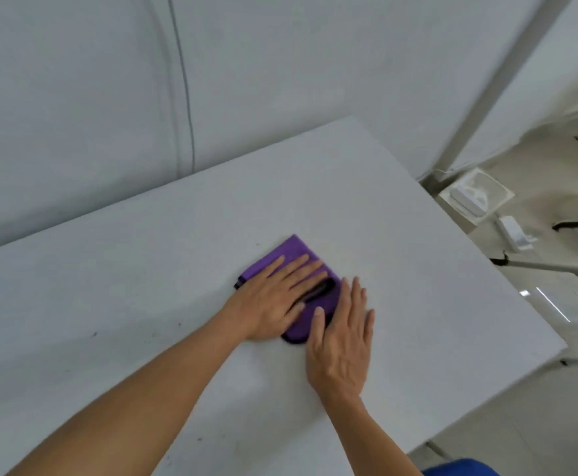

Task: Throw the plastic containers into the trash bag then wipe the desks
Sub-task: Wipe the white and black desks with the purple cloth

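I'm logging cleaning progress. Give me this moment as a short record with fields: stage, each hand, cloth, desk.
stage: wiping the desk; no containers or trash bag in view
left hand: flat, fingers straight, pressing on the cloth
right hand: flat, thumb on the cloth's right edge
cloth: purple, folded, lying on the desk
desk: white, a few dark specks at left

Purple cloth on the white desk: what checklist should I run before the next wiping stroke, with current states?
1. Folded purple cloth lies flat on the white desk: ok.
2. Left hand pressed flat on the cloth, fingers straight: ok.
3. Right hand flat over the cloth's right edge: ok.
4. No plastic containers on the visible desktop: ok.
5. Dark specks on the desk's near left wiped: not ok.
6. Trash bag filled: cannot tell, not in view.
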